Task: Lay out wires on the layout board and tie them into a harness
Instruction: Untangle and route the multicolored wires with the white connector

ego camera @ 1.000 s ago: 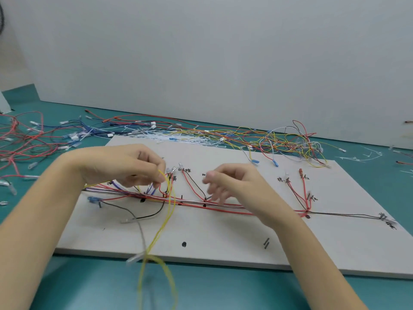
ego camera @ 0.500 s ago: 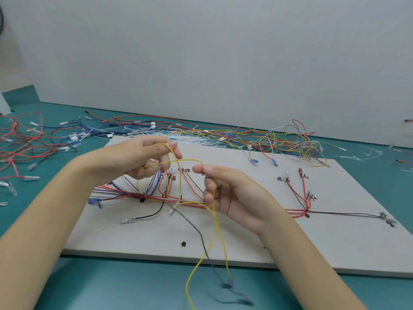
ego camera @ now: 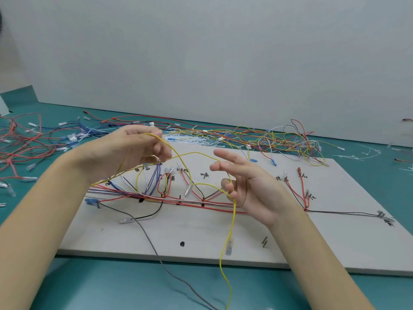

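**Yellow wire held aloft between two hands**

Pinched in the curled fingers of the left hand (ego camera: 134, 151), the yellow wire (ego camera: 232, 220) rises off the layout board (ego camera: 324, 238), arcs across to the right hand (ego camera: 248, 189), and drops from there past the board's near edge. The right hand's lower fingers curl round the wire where it loops, while its index and middle fingers point loosely toward the left hand. Both hands hover above the board's middle, over the red wire bundle (ego camera: 196, 203) already laid along it.

Judging by its slack curves, the wire is very light and limp: it will sag wherever it is unsupported and carry no shape of its own. The thin insulation looks smooth, so a loose pinch may let it slide; that is useful for running it through the fingers, less so for placing it. A clear sleeved terminal (ego camera: 229, 246) hangs on the wire just above the board's near edge, and I would take hold a little behind it rather than on the crimp, which may bend or pull off.

A grey wire (ego camera: 152, 240) trails off the board's near edge beside the yellow one, and the two could tangle. Behind the board's far edge lies the loose wire pile (ego camera: 279, 142), red, yellow, white and blue. More red wires (ego camera: 20, 148) sprawl on the teal table (ego camera: 111, 285) to the board's left.
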The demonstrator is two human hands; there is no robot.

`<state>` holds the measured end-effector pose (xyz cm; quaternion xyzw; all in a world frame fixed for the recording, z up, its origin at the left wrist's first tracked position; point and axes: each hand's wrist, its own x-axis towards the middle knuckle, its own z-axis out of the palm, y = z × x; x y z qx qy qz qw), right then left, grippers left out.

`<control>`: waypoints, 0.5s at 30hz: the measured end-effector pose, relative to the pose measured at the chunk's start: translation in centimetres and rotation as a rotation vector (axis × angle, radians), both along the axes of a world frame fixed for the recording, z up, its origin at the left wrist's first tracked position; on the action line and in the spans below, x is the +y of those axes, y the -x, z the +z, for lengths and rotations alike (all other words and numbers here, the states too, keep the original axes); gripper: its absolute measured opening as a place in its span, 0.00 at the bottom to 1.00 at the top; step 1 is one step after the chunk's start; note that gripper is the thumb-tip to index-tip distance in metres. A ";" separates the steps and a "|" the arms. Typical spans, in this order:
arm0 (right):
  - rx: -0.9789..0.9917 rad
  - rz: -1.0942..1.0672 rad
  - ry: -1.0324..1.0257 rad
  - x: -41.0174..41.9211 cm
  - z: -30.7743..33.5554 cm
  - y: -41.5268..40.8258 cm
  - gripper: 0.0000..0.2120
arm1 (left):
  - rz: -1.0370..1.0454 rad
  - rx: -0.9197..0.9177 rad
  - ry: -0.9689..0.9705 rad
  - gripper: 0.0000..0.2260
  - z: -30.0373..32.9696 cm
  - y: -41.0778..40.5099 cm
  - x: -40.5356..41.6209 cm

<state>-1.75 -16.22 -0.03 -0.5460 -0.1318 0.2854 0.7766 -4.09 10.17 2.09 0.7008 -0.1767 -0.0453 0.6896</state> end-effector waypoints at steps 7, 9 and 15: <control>-0.038 -0.176 0.105 0.4 -0.5 0.0 0.11 | -0.362 0.112 0.335 0.08 1.0 1.0 1.7; -0.036 -0.189 0.143 0.3 -0.6 -0.1 0.11 | -0.526 0.298 0.615 0.10 1.1 0.8 2.2; -0.119 -0.205 0.280 0.2 -1.1 -0.3 0.10 | -0.369 0.371 0.770 0.19 0.8 1.0 2.7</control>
